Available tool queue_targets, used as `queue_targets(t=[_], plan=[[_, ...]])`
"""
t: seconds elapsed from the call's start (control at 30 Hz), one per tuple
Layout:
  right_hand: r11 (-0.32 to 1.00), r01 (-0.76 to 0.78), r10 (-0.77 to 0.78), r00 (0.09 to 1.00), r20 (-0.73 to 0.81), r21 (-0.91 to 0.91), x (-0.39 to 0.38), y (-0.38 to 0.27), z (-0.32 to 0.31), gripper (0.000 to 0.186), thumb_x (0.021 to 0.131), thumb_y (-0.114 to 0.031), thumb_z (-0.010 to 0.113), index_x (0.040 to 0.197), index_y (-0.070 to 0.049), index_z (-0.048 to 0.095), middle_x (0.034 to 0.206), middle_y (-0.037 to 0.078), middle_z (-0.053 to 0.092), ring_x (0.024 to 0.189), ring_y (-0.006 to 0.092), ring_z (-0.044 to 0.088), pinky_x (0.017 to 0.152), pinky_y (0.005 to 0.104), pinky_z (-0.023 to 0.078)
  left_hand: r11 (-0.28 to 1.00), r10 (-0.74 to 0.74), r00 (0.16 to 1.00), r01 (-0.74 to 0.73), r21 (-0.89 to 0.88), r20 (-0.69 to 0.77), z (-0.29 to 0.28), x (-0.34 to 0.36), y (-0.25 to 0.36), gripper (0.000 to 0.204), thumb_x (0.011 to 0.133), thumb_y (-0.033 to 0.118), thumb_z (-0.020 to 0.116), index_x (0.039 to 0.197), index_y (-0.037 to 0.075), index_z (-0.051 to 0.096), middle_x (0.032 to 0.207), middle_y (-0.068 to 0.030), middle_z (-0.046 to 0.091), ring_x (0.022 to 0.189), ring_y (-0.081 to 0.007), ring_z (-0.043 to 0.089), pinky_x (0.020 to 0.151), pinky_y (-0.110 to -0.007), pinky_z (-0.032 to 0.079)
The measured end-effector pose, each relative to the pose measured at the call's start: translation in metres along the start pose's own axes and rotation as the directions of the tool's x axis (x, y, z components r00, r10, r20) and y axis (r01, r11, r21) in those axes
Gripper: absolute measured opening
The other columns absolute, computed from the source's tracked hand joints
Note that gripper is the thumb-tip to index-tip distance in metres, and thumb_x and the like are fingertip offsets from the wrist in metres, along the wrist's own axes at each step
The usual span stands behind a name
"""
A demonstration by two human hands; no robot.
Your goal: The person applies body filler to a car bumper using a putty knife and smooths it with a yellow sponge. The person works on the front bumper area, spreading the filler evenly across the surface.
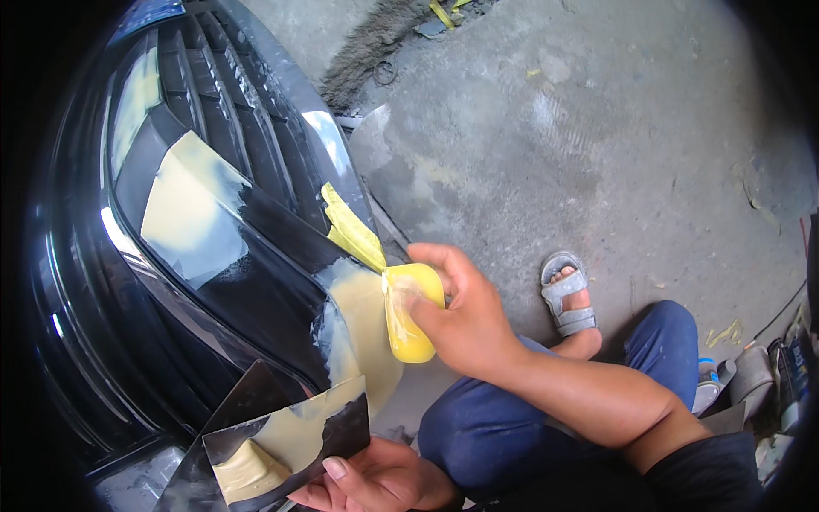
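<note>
Between the thumb and fingers of my right hand point(473, 316) is a yellow putty spreader point(413, 337). Its edge lies over a beige filler patch point(363, 307) on the corner of a black car bumper point(269, 320); I cannot tell whether it touches. Yellow masking tape point(352, 230) sticks up from the bumper just beyond the spreader. Low in view, my left hand point(384, 476) grips a dark mixing board point(345, 429) by its near edge. Beige putty point(249, 471) sits on the board in a thick lump and a smeared layer. Another filler patch point(189, 224) covers the bumper farther left.
Slatted black grille fins point(226, 94) run along the bumper's far part. Rough concrete floor point(597, 145) spreads to the right, with a broken edge at the top. My sandalled foot point(567, 299) and blue-trousered knees are close by. Assorted items, including a grey shoe point(752, 375), lie at the right.
</note>
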State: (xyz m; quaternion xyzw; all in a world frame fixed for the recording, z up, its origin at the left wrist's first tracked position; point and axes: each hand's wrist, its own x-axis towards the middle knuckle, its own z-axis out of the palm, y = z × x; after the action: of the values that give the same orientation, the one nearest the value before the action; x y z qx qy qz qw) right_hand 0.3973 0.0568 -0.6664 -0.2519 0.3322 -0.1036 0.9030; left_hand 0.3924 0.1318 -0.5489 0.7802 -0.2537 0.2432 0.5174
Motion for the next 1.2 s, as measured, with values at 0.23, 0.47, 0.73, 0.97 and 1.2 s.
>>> queue_targets(t=[0.23,0.47,0.73,0.97,1.2], plan=[[0.997,0.058,-0.062,0.995,0.073,0.059,0.027,-0.015,0.008,0.042,0.086,-0.007,0.061,0.126,0.003,0.05,0.105,0.021,0.066,0.095,0.0289,0.067,0.083,0.0361,0.05,0.999,-0.005,1.0,0.006,-0.036,0.01,-0.001,0.002,0.002,0.054,0.09,0.001,0.051,0.141,-0.01,0.035,0.142,-0.0239,0.044,0.128,-0.0315,0.049,0.112,-0.043,0.035],[0.978,-0.017,-0.037,0.967,0.253,0.207,0.048,-0.064,0.004,0.049,0.089,0.004,0.059,0.134,0.004,0.039,0.108,0.014,0.065,0.095,0.0167,0.065,0.084,0.031,0.052,1.0,0.006,1.0,-0.006,0.018,0.004,-0.001,0.003,0.002,0.054,0.091,0.002,0.05,0.141,-0.011,0.034,0.144,-0.0241,0.042,0.128,-0.0317,0.048,0.112,-0.044,0.035],[0.993,-0.09,0.075,0.981,0.181,0.079,0.022,0.003,-0.039,0.051,0.089,0.005,0.058,0.136,0.002,0.039,0.113,0.012,0.063,0.101,0.015,0.062,0.087,0.0298,0.051,1.0,-0.019,0.999,0.018,0.02,0.047,0.004,-0.001,0.005,0.056,0.092,0.005,0.049,0.143,-0.01,0.032,0.144,-0.0242,0.041,0.129,-0.0319,0.048,0.112,-0.045,0.034],[1.0,-0.017,0.015,0.993,0.116,0.023,0.019,0.008,-0.019,0.047,0.085,-0.01,0.06,0.129,0.001,0.05,0.109,0.022,0.065,0.102,0.0306,0.065,0.089,0.0377,0.049,0.999,-0.041,0.998,0.041,0.011,0.056,0.0,-0.002,0.006,0.057,0.092,0.004,0.048,0.144,-0.01,0.031,0.143,-0.0243,0.042,0.129,-0.0328,0.048,0.112,-0.045,0.035],[0.982,0.039,-0.016,0.992,0.124,-0.185,0.029,-0.039,0.003,0.045,0.089,-0.002,0.061,0.131,0.002,0.045,0.106,0.012,0.066,0.095,0.0144,0.063,0.082,0.0296,0.05,0.999,-0.046,0.997,0.046,-0.004,0.064,-0.005,-0.001,0.006,0.057,0.092,0.004,0.047,0.144,-0.009,0.03,0.143,-0.0244,0.042,0.129,-0.033,0.048,0.112,-0.046,0.035]])
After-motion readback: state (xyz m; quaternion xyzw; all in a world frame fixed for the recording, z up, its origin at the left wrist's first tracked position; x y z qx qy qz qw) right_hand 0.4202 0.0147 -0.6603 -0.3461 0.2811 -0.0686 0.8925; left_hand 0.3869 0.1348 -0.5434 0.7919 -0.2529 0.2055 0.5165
